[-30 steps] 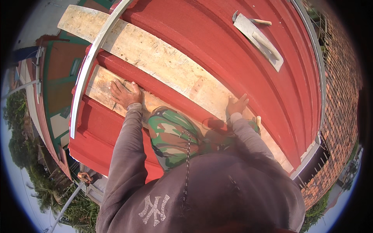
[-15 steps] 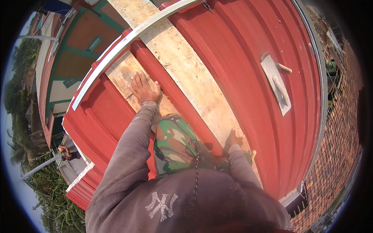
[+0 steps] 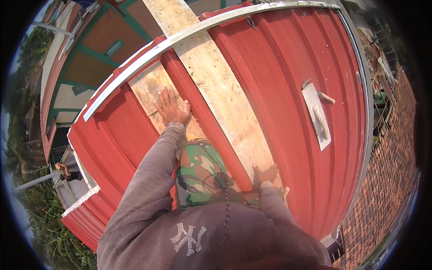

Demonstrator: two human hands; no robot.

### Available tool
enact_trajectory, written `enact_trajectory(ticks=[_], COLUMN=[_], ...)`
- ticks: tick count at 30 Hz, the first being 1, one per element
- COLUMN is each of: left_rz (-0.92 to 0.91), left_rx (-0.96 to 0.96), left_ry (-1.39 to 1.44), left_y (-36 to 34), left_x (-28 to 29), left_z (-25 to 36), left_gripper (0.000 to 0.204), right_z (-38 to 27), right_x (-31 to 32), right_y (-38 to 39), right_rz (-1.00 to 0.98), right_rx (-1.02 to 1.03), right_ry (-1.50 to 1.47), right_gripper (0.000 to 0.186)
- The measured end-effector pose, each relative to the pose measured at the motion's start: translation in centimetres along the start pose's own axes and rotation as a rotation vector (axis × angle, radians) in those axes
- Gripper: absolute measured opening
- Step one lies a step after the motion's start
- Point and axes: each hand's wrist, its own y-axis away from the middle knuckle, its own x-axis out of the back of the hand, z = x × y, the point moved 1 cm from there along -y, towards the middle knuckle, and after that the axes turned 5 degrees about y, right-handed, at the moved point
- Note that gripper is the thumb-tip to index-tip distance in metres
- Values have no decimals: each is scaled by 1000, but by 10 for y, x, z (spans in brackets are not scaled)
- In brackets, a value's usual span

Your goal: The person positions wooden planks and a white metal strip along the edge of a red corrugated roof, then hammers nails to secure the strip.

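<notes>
One long, pale wooden plank (image 3: 220,85) crosses the red, ribbed metal roof (image 3: 279,81) and juts past its far edge; a shorter, brown-stained wooden plank (image 3: 150,87) lies left of it, ending just inside that edge. From here I see the left hand (image 3: 173,107) flat and open on the shorter plank, gripping nothing. The right hand (image 3: 265,174), open with thumb apart, rests on the long plank's near end. Toward the roof's right edge lies a whitish, rectangular hand float (image 3: 318,119).
</notes>
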Motion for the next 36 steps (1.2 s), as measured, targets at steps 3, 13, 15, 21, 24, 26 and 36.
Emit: enact_trajectory(ticks=[3, 13, 15, 21, 24, 26, 36], left_rz=[-19, -55, -37, 16, 51, 68, 96], left_rx=[11, 38, 32, -15, -54, -56, -108], left_ry=[22, -20, -26, -45, -43, -32, -81], left_y=[-1, -2, -5, 1, 0, 3, 1], left_x=[-1, -1, -3, -19, -18, -23, -37], left_z=[4, 2, 3, 0, -3, -4, -11], left_gripper=[87, 87, 87, 87, 86, 86, 89], right_z=[-4, 0, -5, 4, 22, 27, 50], right_x=[10, 24, 32, 27, 28, 44, 29], right_y=[4, 1, 3, -27, -47, -50, -89], right_rz=[-2, 98, 81, 38, -11, -30, -131], right_rx=[-17, 103, 98, 56, 217, 238, 254], right_ry=[19, 34, 69, -25, 18, -4, -161], right_gripper=[140, 118, 116, 106, 89, 72, 44])
